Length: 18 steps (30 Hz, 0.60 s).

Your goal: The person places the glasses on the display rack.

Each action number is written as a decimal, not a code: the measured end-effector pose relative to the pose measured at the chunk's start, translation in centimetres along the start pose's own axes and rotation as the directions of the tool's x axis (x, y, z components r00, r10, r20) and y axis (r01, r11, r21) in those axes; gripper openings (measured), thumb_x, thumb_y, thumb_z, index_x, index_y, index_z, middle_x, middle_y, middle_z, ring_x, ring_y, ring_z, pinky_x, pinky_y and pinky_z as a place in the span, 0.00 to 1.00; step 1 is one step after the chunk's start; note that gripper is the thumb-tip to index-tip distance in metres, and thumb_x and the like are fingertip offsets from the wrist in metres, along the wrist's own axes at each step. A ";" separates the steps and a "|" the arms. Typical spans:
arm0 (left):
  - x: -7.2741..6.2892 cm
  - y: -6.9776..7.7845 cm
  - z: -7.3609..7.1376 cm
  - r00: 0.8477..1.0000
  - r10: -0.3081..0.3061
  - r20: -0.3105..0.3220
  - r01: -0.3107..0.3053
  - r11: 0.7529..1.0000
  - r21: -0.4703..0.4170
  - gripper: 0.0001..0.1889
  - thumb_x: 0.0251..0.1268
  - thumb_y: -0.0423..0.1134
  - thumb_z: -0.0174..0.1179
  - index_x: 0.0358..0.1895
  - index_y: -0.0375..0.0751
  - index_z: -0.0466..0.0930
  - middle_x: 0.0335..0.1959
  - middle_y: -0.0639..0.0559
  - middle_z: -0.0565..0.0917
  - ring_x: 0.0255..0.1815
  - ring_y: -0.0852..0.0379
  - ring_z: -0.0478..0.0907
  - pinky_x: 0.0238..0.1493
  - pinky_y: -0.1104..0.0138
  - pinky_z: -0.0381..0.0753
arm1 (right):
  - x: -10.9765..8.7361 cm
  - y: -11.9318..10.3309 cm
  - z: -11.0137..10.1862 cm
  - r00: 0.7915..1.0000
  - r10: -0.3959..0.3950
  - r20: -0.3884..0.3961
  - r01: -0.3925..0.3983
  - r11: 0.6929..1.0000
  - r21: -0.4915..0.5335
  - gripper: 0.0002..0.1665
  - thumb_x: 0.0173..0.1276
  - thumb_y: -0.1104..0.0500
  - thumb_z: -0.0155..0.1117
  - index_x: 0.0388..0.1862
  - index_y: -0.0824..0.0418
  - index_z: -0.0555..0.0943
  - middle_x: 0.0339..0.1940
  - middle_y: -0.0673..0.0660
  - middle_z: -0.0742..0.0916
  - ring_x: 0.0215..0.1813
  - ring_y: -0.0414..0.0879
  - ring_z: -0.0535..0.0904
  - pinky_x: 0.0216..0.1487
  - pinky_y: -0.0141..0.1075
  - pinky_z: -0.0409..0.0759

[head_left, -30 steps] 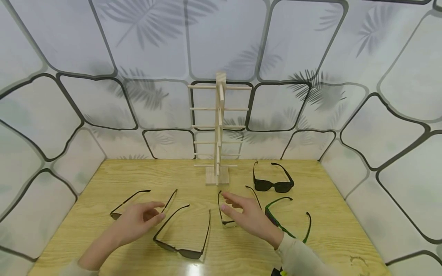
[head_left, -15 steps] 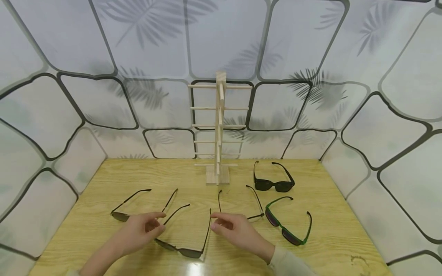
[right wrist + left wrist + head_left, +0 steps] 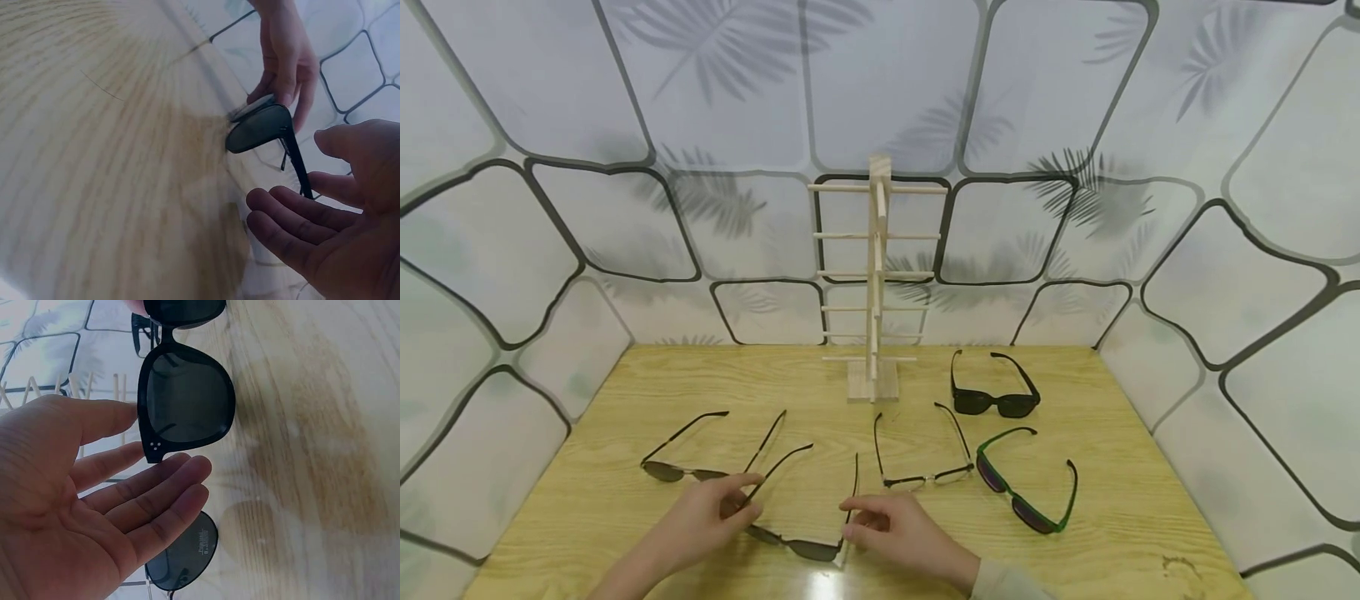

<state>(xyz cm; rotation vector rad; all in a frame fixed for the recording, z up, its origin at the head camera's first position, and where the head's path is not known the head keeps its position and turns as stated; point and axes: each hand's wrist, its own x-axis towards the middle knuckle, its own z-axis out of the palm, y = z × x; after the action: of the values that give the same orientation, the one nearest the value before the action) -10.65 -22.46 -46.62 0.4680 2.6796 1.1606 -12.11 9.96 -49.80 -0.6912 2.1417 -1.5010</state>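
Note:
Black sunglasses (image 3: pixel 812 550) lie on the table in front of me with arms unfolded, pointing away. My left hand (image 3: pixel 703 518) is at their left arm, thumb and index finger on either side of it, near the frame corner in the left wrist view. That hand covers part of the left lens in the head view. On the opposite side, my right hand (image 3: pixel 906 533) is beside the right arm; the index finger appears to touch it, while the thumb stands apart in the right wrist view. Thin-framed sunglasses (image 3: pixel 664 472) lie just beyond my left hand, which partly covers them.
A wooden rack (image 3: pixel 875 275) with several pegs stands at the back centre. Clear-lensed glasses (image 3: pixel 951 472), green sunglasses (image 3: pixel 1033 514) and thick black sunglasses (image 3: pixel 996 405) lie to the right. Patterned walls enclose the wooden table (image 3: pixel 1112 517) at the back and sides.
My right hand has come back from the clear-lensed glasses, toward me and left, to the right arm of the black sunglasses. My left hand has moved slightly right and nearer, to their left arm.

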 end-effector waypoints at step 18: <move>-0.3 -0.6 0.4 1.000 -0.007 -0.005 0.006 0.999 -0.054 0.24 0.72 0.41 0.69 0.65 0.31 0.81 0.38 0.54 0.90 0.36 0.67 0.86 0.35 0.72 0.84 | -0.1 0.6 1.2 1.000 0.023 -0.017 -0.021 0.995 0.095 0.22 0.78 0.56 0.66 0.66 0.63 0.84 0.45 0.56 0.92 0.42 0.33 0.86 0.44 0.26 0.83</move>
<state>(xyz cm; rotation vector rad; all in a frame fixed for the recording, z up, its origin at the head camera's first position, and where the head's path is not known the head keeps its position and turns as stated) -10.37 -22.70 -47.30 0.4480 2.6444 1.2309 -11.38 9.27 -50.74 -0.6212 2.0695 -1.5915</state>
